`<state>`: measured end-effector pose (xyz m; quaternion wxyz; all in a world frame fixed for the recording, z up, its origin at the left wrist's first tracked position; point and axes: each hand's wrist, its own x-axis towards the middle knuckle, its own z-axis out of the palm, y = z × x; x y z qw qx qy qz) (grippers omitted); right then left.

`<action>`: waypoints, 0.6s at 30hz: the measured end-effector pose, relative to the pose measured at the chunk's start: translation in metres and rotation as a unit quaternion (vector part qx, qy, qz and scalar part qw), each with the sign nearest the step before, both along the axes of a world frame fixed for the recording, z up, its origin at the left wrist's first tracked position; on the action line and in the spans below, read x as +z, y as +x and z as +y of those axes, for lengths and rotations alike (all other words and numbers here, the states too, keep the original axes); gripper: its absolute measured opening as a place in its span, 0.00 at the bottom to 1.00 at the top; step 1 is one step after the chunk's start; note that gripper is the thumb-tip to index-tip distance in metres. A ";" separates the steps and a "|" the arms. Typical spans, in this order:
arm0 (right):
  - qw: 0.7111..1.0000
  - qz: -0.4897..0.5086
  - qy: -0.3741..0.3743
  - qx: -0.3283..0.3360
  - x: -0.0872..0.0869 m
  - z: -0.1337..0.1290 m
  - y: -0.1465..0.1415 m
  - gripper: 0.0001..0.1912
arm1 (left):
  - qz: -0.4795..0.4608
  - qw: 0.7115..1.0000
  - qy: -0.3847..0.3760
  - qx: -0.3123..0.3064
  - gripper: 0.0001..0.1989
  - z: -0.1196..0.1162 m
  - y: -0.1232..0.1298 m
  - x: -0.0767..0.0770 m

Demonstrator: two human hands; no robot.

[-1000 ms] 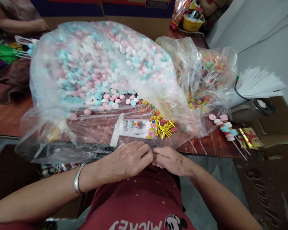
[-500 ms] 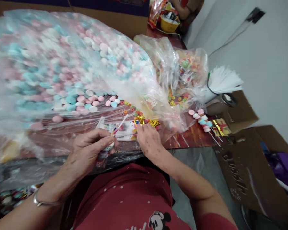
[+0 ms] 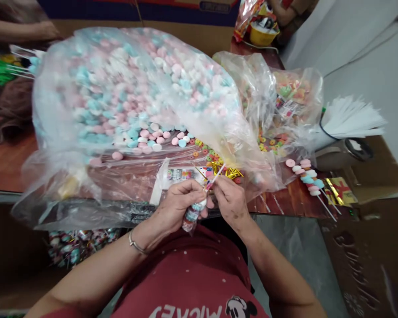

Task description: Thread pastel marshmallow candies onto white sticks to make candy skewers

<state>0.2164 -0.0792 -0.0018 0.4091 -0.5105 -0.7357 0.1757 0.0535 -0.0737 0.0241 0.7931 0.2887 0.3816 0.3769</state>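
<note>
Straight ahead of both hands, the big bag of pink and blue sweets (image 3: 126,101) fills the counter (image 3: 285,201) and blocks any reach forward or to the left. To its right, a smaller bag of ring sweets (image 3: 278,106) stands close against it, leaving no gap between them. Loose gold ties (image 3: 227,171) lie just in front of the fingers. Bare counter shows only on the right, between the bags' edge and the finished skewers (image 3: 307,176); beyond these a bundle of white sticks (image 3: 348,119) juts out.

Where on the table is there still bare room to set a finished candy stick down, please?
Bare wood shows at the near edge between the gold twist ties and the loose candy skewers. More lies far left of the big marshmallow bag. The middle is crowded with bags, ring candies and both hands.
</note>
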 end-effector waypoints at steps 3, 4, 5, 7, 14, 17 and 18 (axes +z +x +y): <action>1.000 0.017 0.014 0.012 0.003 -0.006 -0.004 0.12 | -0.013 1.000 -0.008 0.005 0.15 0.001 0.003 -0.007; 0.999 0.021 0.019 0.015 0.003 -0.007 -0.005 0.11 | -0.013 1.000 -0.013 0.005 0.14 0.001 0.004 -0.009; 0.999 0.024 0.022 0.019 0.003 -0.008 -0.005 0.10 | -0.011 1.000 -0.017 0.005 0.14 0.001 0.004 -0.011; 0.999 0.021 0.025 0.030 0.003 -0.007 -0.004 0.09 | -0.006 1.000 -0.022 0.010 0.14 0.001 0.003 -0.013; 0.993 -0.072 0.062 0.067 0.007 -0.004 -0.002 0.12 | 0.010 0.999 -0.007 0.040 0.15 -0.001 -0.002 -0.012; 0.966 -0.207 0.132 0.077 0.012 -0.004 0.003 0.14 | 0.035 0.999 0.007 0.023 0.12 0.003 -0.004 -0.010; 0.952 -0.242 0.165 0.085 0.014 -0.005 0.005 0.15 | 0.047 0.999 0.013 0.010 0.11 0.006 -0.005 -0.009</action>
